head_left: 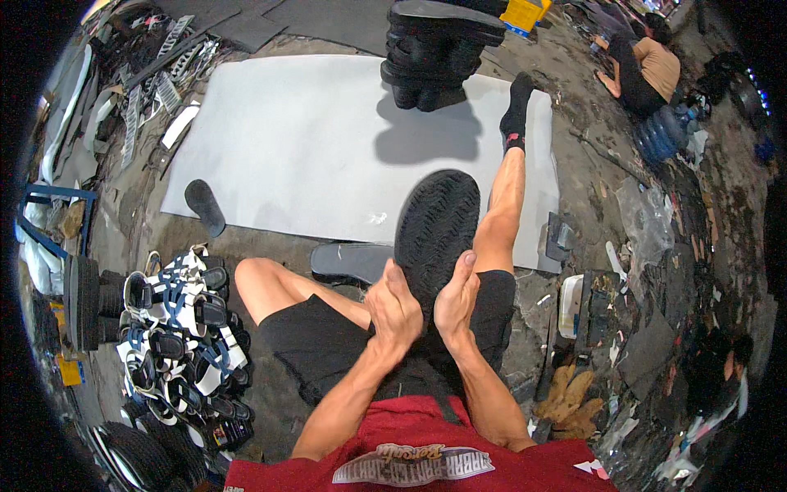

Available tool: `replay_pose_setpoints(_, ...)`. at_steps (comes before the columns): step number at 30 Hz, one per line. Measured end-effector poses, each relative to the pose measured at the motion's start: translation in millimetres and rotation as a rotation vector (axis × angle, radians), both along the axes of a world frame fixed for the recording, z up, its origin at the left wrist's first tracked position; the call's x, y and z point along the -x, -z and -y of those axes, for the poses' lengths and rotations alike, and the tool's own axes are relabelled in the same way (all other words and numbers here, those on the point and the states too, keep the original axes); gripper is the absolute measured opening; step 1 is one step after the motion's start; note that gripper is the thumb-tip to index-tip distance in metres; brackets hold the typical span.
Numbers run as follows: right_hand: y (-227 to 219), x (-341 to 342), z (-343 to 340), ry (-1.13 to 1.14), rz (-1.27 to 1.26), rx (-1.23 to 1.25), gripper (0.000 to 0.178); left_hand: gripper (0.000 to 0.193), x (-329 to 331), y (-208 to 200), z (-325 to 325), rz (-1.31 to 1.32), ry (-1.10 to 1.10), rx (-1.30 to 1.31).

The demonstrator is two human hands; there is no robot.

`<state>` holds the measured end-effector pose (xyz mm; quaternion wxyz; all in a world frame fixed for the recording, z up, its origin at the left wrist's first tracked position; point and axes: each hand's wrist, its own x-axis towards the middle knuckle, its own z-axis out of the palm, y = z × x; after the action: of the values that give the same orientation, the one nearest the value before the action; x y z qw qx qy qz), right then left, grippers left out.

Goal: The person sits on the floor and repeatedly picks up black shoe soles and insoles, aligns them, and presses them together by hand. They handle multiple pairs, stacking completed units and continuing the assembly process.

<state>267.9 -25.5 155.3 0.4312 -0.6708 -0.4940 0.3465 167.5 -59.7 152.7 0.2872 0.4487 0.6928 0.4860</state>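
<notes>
Upright in front of my lap is a black shoe sole (437,230), its zigzag tread turned up toward me. My left hand (395,310) is closed at its lower left edge, thumb pointing up. On the lower right edge my right hand (457,305) grips it, thumb along the side and the other fingers mostly hidden behind. Just left of it, a grey-topped sole (348,261) lies on the ground, partly covered by my leg and left hand. A smaller dark sole (205,207) rests at the left edge of a white sheet (303,139).
A tall stack of black soles (438,57) stands on the sheet's far side. White and navy sandals (184,328) are heaped at my left, beside stacked soles (80,302). At right lie a metal-edged tray (571,305) and tan gloves (566,402). Another person (648,70) crouches far right.
</notes>
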Motion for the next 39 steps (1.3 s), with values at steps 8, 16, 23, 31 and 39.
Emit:
replay_pose_setpoints(8, 23, 7, 14, -0.024, 0.112, -0.032, 0.065, 0.062, -5, 26, -12, -0.031, -0.153, -0.223)
replay_pose_setpoints(16, 60, 15, 5, 0.025, -0.029, -0.018, 0.075, 0.064, -8, 42, -3, 0.174, -0.190, 0.002)
replay_pose_setpoints(23, 44, 1, -18, -0.016, 0.018, -0.103, 0.078, 0.071, 5, 39, -10, 0.172, 0.125, 0.148)
replay_pose_setpoints(31, 35, 27, 20, 0.125, -0.053, -0.110, 0.064, 0.090, -8, 50, -22, 0.215, -0.158, 0.327)
replay_pose_setpoints(39, 32, 17, 14, 0.052, -0.197, -0.114, 0.059, 0.079, -1, 61, -9, 0.287, -0.069, 0.344)
